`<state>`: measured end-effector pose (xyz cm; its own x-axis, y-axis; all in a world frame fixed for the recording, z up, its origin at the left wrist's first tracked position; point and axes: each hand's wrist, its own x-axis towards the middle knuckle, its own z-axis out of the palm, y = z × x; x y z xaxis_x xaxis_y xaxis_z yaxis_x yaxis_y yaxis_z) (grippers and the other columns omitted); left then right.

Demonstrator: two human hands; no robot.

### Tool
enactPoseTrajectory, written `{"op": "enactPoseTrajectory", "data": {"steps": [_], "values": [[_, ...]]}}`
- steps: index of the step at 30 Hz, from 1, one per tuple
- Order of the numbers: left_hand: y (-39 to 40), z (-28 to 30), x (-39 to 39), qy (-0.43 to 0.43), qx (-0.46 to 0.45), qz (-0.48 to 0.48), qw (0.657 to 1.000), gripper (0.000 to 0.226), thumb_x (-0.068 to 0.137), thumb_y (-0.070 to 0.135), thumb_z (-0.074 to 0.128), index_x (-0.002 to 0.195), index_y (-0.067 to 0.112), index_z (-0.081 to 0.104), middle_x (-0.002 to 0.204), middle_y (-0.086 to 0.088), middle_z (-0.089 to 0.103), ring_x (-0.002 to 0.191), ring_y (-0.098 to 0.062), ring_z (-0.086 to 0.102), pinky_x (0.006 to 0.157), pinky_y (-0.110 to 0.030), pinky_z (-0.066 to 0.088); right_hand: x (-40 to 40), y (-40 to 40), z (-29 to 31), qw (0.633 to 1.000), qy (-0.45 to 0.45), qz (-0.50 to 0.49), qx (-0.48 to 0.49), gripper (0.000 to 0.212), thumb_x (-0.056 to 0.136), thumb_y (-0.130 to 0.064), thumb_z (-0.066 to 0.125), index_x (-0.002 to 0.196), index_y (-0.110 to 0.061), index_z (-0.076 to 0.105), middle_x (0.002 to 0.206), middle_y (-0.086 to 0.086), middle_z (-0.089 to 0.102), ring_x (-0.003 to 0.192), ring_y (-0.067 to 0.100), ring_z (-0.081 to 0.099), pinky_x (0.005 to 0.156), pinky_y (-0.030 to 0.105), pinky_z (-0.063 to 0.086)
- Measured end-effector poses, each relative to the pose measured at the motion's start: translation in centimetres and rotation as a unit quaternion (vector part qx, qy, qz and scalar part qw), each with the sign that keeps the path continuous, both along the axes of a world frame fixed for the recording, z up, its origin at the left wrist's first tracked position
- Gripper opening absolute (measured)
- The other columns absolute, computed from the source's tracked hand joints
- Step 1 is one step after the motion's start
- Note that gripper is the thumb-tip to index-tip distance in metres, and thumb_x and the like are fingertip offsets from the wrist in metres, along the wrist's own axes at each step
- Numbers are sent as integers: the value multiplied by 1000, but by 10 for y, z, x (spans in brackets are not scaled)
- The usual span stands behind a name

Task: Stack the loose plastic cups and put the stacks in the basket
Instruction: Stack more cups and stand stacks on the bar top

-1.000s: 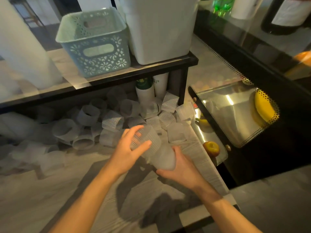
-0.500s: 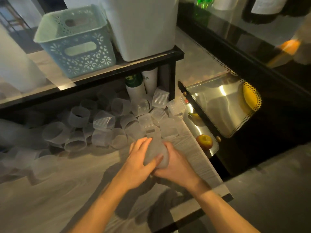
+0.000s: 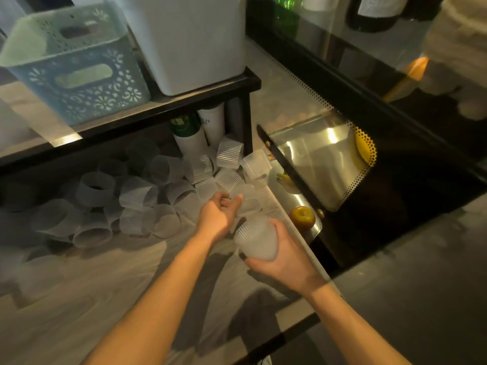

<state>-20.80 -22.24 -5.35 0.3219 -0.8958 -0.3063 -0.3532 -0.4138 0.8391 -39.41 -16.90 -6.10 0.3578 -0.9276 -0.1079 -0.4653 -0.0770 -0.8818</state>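
Observation:
Several loose clear ribbed plastic cups (image 3: 137, 196) lie scattered on the wooden tabletop under a low shelf. My right hand (image 3: 282, 256) grips a short stack of nested cups (image 3: 257, 239), held on its side near the table's right edge. My left hand (image 3: 220, 214) is stretched out over a loose cup (image 3: 245, 198) at the pile's right end, fingers apart; no cup is clearly gripped in it. The pale blue lattice basket (image 3: 76, 72) stands on the shelf at the upper left, above the pile.
A large white bin (image 3: 195, 40) stands beside the basket on the black-framed shelf (image 3: 163, 111). Two tall cup stacks (image 3: 195, 133) stand under the shelf. Right of the table is a glass display case (image 3: 324, 164) holding an apple (image 3: 301, 217) and a banana (image 3: 365, 148).
Both hands were pressing cups together into one stack. Now my left hand has let go and reached forward to the loose cups, while my right hand keeps the stack.

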Motion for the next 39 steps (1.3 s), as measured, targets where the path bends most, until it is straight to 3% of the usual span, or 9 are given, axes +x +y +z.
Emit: {"op": "enactPoseTrajectory", "data": {"steps": [3,8,15,19,22,25,28,32,39], "values": [[-25,-3,-9,-114,80,-23,990,71,88,63,56,134,10,50,122,-9,61,111,-30,59,97,-42,49,-13,0,1,999,3,-15,32,87,66,-50,87,130,-44,28,120,-23,43,114,5,48,82,17,45],[-39,-11,-21,-279,71,-74,955,73,80,78,52,112,12,55,106,-6,57,90,-21,50,76,-33,41,-23,0,-2,997,54,-23,51,88,67,-56,84,125,-47,20,113,-24,38,108,6,46,83,20,46],[-44,-18,-25,-192,63,-52,978,61,78,60,70,115,15,53,107,-5,59,94,-23,57,77,-36,47,-26,-2,-1,989,-35,-65,124,80,67,-48,87,125,-41,32,116,-16,49,105,11,55,73,20,53],[-20,-10,-6,-66,14,-38,997,62,76,54,74,125,24,50,116,-3,60,98,-22,62,82,-38,55,-23,-4,3,988,-56,-46,138,78,70,-41,87,127,-39,34,117,-13,50,105,10,55,70,18,52],[7,1,16,19,-28,-4,999,51,82,41,75,124,34,48,113,3,56,97,-15,59,75,-34,55,-16,-5,4,992,-30,-23,124,80,69,-44,87,129,-37,35,116,-17,48,106,9,54,79,23,55],[35,11,38,140,-67,61,986,67,66,46,86,120,26,52,121,-6,57,105,-20,63,87,-43,57,-6,-4,6,995,2,5,104,81,69,-47,86,131,-33,36,116,-19,45,108,8,52,86,27,55],[63,22,54,196,-102,75,972,69,60,43,89,115,15,58,124,-16,58,103,-21,64,71,-27,58,9,-1,9,996,10,33,84,86,66,-54,85,133,-39,34,122,-19,46,113,7,51,91,27,53],[93,36,68,210,-128,7,969,45,76,36,67,118,20,63,115,-12,62,96,-11,66,77,-22,53,30,3,13,995,42,72,64,89,62,-54,87,132,-47,32,121,-24,46,111,4,51,87,26,53],[117,47,79,13,-182,-86,980,60,81,58,54,134,30,56,110,2,55,105,-6,57,92,-12,38,59,9,40,977,98,187,-10,94,66,-51,86,138,-46,26,125,-22,42,114,1,46,90,28,48]]}}
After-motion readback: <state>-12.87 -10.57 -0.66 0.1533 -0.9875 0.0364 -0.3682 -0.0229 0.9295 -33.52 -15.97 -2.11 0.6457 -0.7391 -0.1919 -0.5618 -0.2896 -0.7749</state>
